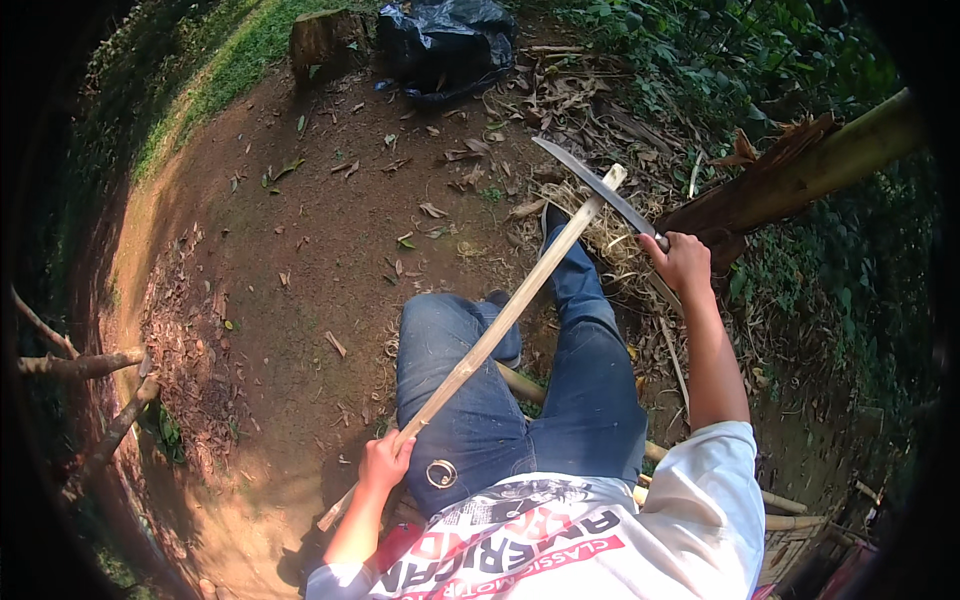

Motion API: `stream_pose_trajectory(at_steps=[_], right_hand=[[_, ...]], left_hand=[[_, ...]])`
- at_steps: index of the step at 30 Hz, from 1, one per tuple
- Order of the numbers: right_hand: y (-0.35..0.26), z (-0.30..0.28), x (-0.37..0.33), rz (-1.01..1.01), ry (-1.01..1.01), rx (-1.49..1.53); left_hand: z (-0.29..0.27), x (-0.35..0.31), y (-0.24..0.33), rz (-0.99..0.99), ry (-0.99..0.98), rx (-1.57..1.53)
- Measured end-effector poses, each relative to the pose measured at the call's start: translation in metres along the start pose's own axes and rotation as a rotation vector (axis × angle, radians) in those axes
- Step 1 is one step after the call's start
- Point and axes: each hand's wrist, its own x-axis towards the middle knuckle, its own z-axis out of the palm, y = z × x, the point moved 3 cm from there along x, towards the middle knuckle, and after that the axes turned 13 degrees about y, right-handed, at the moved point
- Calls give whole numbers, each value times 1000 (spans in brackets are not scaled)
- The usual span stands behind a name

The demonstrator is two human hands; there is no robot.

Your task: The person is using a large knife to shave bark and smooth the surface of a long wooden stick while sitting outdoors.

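Note:
A long, pale, peeled wooden stick (500,322) slants across my lap, its far end up and to the right. My left hand (385,462) is closed around it near its lower end. In my right hand (682,262) is the handle of a machete (612,193) with a slightly curved blade. The blade crosses the stick close to its far tip; whether it touches the wood I cannot tell. A curled shaving (441,473) lies on my left thigh.
Wood shavings (615,238) pile around my far foot. A thick trunk (800,165) leans in at the right. A black plastic bag (446,50) and a tree stump (322,45) stand at the back. Cut branches (85,365) poke in at the left. Poles (785,500) lie by my right side.

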Motion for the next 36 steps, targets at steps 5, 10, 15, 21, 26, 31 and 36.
stream_pose_trajectory(at_steps=[5,10,15,21,26,31,36], right_hand=[[37,8,-2,317,56,3],[3,-9,-55,412,-151,116],[13,55,-121,694,-53,611],[-60,31,-154,891,-71,1189],[-81,10,-159,610,-182,1167],[-113,-19,-152,127,-202,845],[-176,-34,-150,-289,-205,519]], left_hand=[[0,1,0,10,-20,-16],[10,-9,-2,-70,29,-154],[0,-2,9,-78,38,-141],[-16,-10,19,-343,-60,-125],[-18,-10,23,-330,-120,-97],[-13,-5,23,-284,-123,-38],[-8,-5,22,-245,-84,-6]])
